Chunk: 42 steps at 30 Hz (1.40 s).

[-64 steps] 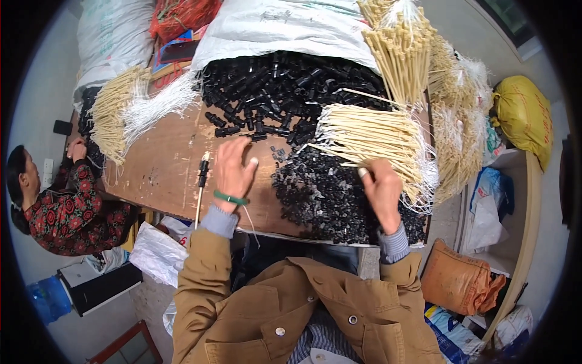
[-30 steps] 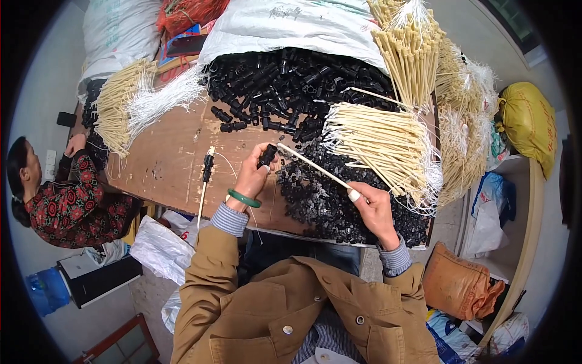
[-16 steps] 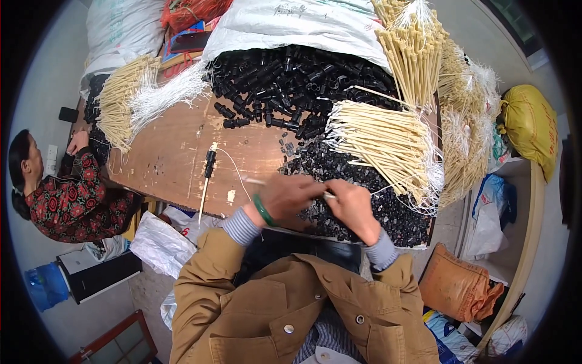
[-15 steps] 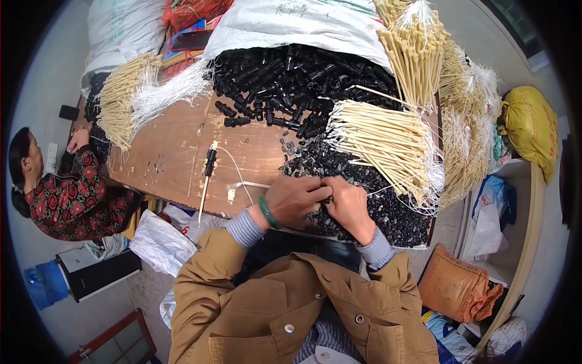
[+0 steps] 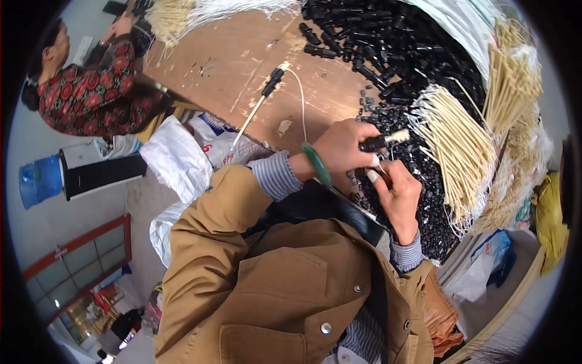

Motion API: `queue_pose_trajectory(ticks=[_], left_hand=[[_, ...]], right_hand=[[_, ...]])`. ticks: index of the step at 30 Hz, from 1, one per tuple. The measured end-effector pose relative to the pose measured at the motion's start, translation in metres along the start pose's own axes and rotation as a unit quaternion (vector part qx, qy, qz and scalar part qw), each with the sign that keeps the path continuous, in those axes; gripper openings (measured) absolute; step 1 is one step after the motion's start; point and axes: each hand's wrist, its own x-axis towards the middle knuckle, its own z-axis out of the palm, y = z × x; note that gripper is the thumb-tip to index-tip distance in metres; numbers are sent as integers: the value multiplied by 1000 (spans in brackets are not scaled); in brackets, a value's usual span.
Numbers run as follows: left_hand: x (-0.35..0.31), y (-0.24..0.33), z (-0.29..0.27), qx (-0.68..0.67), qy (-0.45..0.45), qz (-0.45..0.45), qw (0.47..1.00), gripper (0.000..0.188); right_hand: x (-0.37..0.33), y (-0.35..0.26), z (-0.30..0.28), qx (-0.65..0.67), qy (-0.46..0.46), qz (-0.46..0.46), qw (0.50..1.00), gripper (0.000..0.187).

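1. Here's my left hand (image 5: pixel 345 145), at two o'clock from the middle of my view, fingers closed around a black connector (image 5: pixel 371 144) with a pale tip (image 5: pixel 398 136) poking out of it.
2. My right hand (image 5: pixel 399 193) is right below, near three o'clock, fingers curled and thumb up close to the left; whether it's pinching anything, I can't tell.
3. So, how far along? One joined-up piece, a stick through a black sleeve (image 5: pixel 273 82), lies on the tabletop (image 5: pixel 230 67) at twelve o'clock, a white string (image 5: pixel 303 103) trailing from its top.
4. The one I'm holding looks partly put together, I'd judge; my fingers hide the rest of it.
5. Plenty left unjoined: loose black tubes (image 5: pixel 367 57) at one o'clock, a bundle of cream sticks (image 5: pixel 458 158) at three, and a heap of small dark bits (image 5: pixel 424 221) between three and four.
6. Now the pointing: the held connector's long axis runs almost level, tip aimed between two and three o'clock.
7. The piece lying down slants, sleeve end toward one o'clock, bare stick toward seven.
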Motion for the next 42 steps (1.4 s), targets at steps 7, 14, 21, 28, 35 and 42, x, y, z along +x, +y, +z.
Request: queue_pose_trajectory(ticks=[7,14,21,28,35,42], left_hand=[[1,-5,10,-61,-21,24,998,19],[10,-4,5,46,-19,28,998,21],[25,-18,10,61,-49,47,996,33],[11,-28,11,177,-23,122,976,46],[5,-35,14,185,-18,113,976,42],[-5,-37,15,230,8,177,957,31]], right_hand=[[-1,4,4,-103,36,-21,994,15],[-4,8,3,53,58,76,994,19],[1,26,-5,-15,92,44,995,17],[1,23,-3,-9,137,85,987,18],[-1,23,5,-35,99,79,991,20],[0,11,14,39,78,99,991,20]])
